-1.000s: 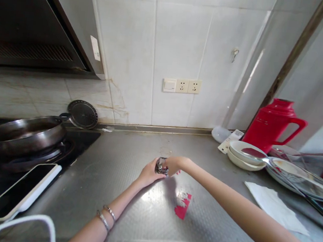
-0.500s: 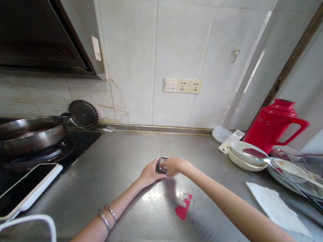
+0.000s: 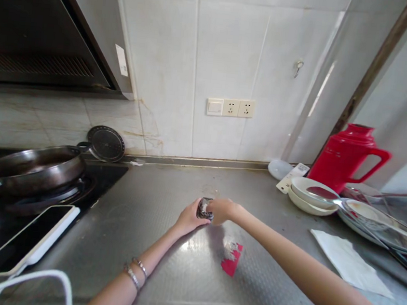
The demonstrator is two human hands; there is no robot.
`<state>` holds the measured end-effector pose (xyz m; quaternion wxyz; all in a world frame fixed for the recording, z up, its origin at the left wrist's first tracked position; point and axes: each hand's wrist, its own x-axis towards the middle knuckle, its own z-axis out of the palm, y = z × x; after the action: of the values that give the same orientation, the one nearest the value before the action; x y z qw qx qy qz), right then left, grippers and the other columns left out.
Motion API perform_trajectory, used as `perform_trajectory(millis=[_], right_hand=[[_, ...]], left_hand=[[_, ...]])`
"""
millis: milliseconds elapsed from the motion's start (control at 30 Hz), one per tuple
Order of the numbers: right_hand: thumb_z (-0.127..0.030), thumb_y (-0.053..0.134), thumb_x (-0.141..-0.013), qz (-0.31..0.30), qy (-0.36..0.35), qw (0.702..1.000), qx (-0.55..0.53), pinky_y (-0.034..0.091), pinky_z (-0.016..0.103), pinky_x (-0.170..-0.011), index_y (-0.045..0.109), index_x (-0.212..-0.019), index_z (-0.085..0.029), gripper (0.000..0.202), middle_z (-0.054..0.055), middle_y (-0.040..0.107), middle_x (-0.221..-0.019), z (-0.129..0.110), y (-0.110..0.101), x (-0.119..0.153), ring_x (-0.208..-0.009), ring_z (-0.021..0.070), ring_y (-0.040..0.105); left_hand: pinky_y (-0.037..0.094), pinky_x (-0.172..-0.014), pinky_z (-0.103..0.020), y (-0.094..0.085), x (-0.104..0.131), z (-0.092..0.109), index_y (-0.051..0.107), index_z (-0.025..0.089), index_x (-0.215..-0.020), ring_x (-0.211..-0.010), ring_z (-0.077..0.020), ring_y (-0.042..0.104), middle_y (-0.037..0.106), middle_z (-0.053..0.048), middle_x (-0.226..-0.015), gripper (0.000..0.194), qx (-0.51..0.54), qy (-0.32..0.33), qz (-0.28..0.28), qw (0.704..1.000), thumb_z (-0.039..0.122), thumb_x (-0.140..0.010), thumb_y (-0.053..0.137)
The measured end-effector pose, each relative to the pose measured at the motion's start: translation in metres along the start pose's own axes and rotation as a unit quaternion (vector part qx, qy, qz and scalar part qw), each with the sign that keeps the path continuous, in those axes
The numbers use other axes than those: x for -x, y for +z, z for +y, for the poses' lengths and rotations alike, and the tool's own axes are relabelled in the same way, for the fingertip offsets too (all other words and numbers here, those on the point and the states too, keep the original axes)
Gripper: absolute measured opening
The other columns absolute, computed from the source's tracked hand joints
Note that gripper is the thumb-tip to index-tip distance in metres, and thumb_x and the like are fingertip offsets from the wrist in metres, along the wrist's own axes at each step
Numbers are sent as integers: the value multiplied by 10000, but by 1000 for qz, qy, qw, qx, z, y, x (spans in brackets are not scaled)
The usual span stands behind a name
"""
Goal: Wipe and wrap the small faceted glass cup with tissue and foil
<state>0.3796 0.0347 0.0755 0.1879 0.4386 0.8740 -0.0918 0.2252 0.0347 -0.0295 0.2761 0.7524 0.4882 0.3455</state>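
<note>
A small dark patterned container (image 3: 205,208), perhaps a cup or jar with a pale inside, is upright on the steel counter in the middle of the head view. My left hand (image 3: 189,217) is curled round its left and front side, thumb toward me. From the right, my right hand (image 3: 221,210) reaches over the container's rim, its bent fingers at or inside the opening. Those fingertips are hidden, so what they hold cannot be made out. Nearer to me, a torn red-and-silver piece of wrapper (image 3: 231,260) lies flat on the counter.
To the left, a frying pan (image 3: 37,171) sits on the black stove, with a phone (image 3: 26,243) and white cable in front. A red thermos (image 3: 344,157), stacked bowls (image 3: 310,207), plates with utensils (image 3: 381,224) and a white tissue (image 3: 348,260) are on the right.
My right hand has shifted very slightly at the container's rim, and the container sits a touch further right in view. My left hand keeps its grip.
</note>
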Motion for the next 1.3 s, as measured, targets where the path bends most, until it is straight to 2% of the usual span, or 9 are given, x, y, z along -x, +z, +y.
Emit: perform_trajectory(millis=[133,200,333,433,567,767,900,1100,1300], right_hand=[[-205,569,-740,-29,-47,998,-35,504,272,-584,675,-914,-166,207,60,687,-721,8,-4,0,-616,193,667],[-196,564,-750,-8,-59,997,-40,492,259,-606,664,-937,-170,214,68,697,-805,10,0,2,-671,189,670],[-185,574,-742,77,-54,995,-22,481,293,-692,634,-1022,-183,287,121,639,-1130,9,17,7,-929,263,657],[-164,576,-739,142,-27,989,30,480,299,-667,629,-1056,-205,323,106,646,-1107,10,30,10,-901,273,670],[-131,548,-771,173,-18,983,64,480,303,-680,624,-1080,-209,328,106,643,-1123,15,41,8,-896,263,677],[-111,539,-721,208,-67,975,-30,468,272,-723,594,-1171,-253,475,59,599,-1246,22,46,4,-964,233,653],[-71,515,-690,194,-110,972,-79,446,242,-790,650,-1055,-190,407,70,657,-1128,23,45,1,-1006,215,634],[-155,568,-748,162,-61,983,-59,446,254,-767,632,-1147,-246,414,70,658,-1154,24,41,4,-1015,237,634],[-229,578,-828,168,-61,982,-67,422,243,-744,663,-1065,-238,252,58,687,-1066,32,41,7,-976,220,641]], left_hand=[[442,-946,-367,0,1,1,495,247,-1244,-1083,-258,596,639,-44,-1179,758,7,5,5,1000,310,-565,827],[448,-934,-364,0,1,1,495,253,-1244,-1079,-258,601,644,-44,-1172,757,11,3,4,1000,302,-566,828],[457,-906,-363,0,0,0,496,249,-1246,-1063,-263,606,652,-49,-1153,752,-2,-6,6,1000,302,-572,825],[450,-915,-359,1,0,0,495,233,-1247,-1059,-258,604,651,-62,-1154,756,-7,8,11,1000,312,-573,827],[452,-915,-359,1,1,0,482,239,-1266,-1059,-253,604,648,-59,-1161,783,-10,9,12,1000,327,-568,827],[458,-903,-348,1,0,1,491,253,-1252,-1053,-248,610,652,-43,-1158,763,1,9,10,1000,299,-569,827],[465,-889,-350,1,1,1,496,248,-1244,-1043,-256,616,655,-50,-1152,747,-6,5,9,1000,312,-575,823],[474,-882,-346,2,0,-1,486,241,-1245,-1029,-245,621,657,-45,-1145,752,-14,16,8,1000,348,-581,824],[463,-904,-363,2,0,1,504,229,-1230,-1063,-267,604,648,-65,-1166,794,-6,13,11,1000,383,-533,853]])
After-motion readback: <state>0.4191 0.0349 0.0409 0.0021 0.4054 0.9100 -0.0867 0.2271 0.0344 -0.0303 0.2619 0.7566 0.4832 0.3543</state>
